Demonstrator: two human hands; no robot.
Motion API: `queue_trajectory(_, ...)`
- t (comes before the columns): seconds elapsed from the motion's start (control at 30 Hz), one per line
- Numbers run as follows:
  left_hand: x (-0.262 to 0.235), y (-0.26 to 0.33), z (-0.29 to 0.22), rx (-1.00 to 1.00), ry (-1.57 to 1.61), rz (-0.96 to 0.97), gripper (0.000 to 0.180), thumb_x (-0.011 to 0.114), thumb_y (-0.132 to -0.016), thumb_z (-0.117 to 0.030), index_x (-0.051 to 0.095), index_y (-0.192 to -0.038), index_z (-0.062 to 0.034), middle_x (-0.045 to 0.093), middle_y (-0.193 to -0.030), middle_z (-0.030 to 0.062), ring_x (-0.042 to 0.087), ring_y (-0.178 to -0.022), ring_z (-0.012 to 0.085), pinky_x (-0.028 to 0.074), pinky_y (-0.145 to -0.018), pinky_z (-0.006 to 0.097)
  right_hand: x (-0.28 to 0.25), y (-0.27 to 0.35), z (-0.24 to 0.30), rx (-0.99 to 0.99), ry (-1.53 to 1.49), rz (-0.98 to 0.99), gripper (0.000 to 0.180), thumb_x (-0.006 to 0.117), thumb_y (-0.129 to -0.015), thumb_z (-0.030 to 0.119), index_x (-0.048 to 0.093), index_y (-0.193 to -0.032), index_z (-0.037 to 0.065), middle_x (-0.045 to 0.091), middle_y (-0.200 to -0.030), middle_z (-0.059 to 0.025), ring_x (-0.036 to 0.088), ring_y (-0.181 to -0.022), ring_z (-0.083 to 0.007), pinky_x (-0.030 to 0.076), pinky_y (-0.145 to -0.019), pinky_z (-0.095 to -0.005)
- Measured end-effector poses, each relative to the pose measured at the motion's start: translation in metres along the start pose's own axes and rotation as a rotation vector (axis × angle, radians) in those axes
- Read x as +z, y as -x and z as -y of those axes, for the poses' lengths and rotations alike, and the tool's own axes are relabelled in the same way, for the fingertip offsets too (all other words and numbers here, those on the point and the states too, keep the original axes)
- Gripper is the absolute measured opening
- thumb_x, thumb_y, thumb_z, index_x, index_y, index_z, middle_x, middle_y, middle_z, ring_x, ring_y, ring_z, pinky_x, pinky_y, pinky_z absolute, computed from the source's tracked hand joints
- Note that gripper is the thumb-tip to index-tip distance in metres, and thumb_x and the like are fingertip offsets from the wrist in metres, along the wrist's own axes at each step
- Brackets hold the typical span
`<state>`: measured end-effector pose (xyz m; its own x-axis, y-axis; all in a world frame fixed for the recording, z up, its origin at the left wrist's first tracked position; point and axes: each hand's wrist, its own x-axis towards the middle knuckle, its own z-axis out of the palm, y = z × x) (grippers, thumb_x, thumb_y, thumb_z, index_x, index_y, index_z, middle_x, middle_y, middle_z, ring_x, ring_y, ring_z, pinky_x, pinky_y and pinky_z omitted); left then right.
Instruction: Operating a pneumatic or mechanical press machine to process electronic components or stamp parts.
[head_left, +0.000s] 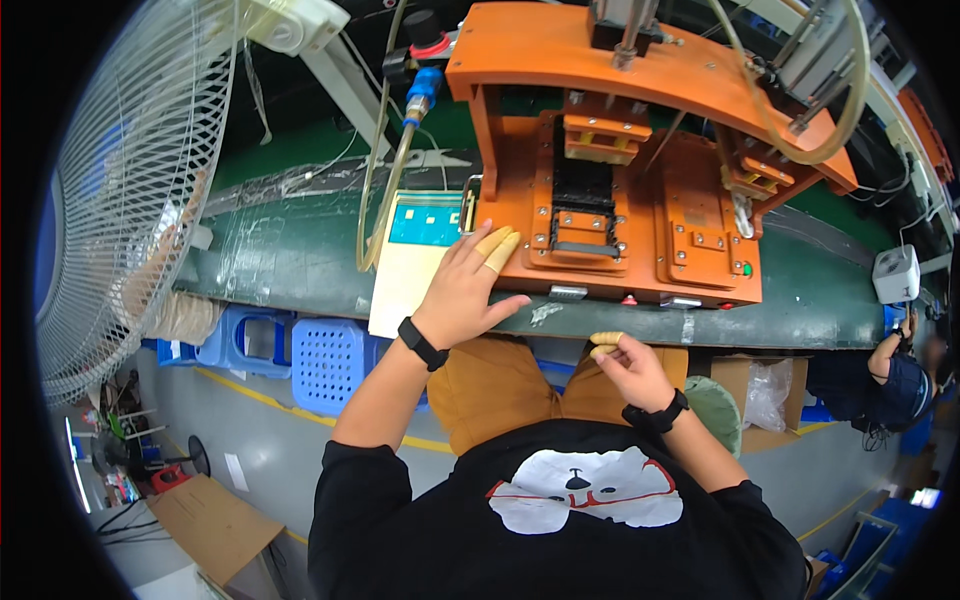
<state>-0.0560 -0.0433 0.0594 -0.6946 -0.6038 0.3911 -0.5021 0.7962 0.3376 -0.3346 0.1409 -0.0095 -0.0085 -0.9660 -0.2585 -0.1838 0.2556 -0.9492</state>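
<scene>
My left hand [468, 284] lies with its fingers stretched out against the left front edge of an orange press machine [515, 160], yellowish finger cots on two fingers. Beside it on the bench lies a pale yellow sheet [405, 290] with a blue-green card [425, 225] at its far end. Over my lap, in front of the bench edge, my right hand [632, 372] is closed with thumb and fingertips together; finger cots cover fingertips, and whatever they may pinch is hidden. On the press base sit a fixture with a black frame [585, 230] and, to its right, an orange fixture block [705, 250].
A large caged fan [140, 200] stands at the left. Air hoses with a blue fitting [424, 88] hang left of the press. Blue plastic stools [328, 365] are under the green bench [290, 250]. A cardboard box [760, 395] and another person [885, 375] are at the right.
</scene>
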Motion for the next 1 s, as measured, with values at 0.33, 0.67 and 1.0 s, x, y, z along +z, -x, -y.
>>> queue_trajectory(0.33, 0.007, 0.09, -0.019, -0.504, -0.051, -0.144, 0.078, 0.08, -0.088, -0.031, 0.048, -0.15, 0.0036, 0.045, -0.156, 0.0279, 0.035, -0.149, 0.0511, 0.027, -0.122, 0.062, 0.022, -0.01, 0.006, -0.063, 0.014, 0.111, 0.028, 0.07, -0.1, 0.012, 0.068, -0.125, -0.001, 0.073, -0.1, -0.0044, 0.063, -0.082, -0.0075, 0.053, -0.078, -0.0247)
queue_trajectory(0.67, 0.005, 0.13, -0.016, -0.542, 0.072, -0.153, 0.036, 0.077, -0.09, -0.007, 0.069, -0.124, 0.0029, 0.067, -0.133, 0.0225, 0.058, -0.133, 0.0425, 0.045, -0.112, 0.046, 0.037, -0.032, 0.017, -0.102, 0.052, 0.181, 0.028, 0.069, -0.101, 0.014, 0.07, -0.124, -0.002, 0.073, -0.096, -0.0048, 0.062, -0.078, -0.009, 0.054, -0.076, -0.0261)
queue_trajectory(1.0, -0.043, 0.126, -0.035, -0.517, 0.16, -0.375, 0.016, 0.082, -0.082, 0.001, 0.074, -0.095, -0.0022, 0.077, -0.105, 0.0152, 0.075, -0.095, 0.0309, 0.058, -0.084, 0.036, 0.075, -0.047, 0.014, 0.043, -0.329, 0.379, 0.031, 0.067, -0.105, 0.02, 0.067, -0.13, 0.001, 0.071, -0.101, -0.001, 0.063, -0.086, -0.0074, 0.053, -0.078, -0.025)
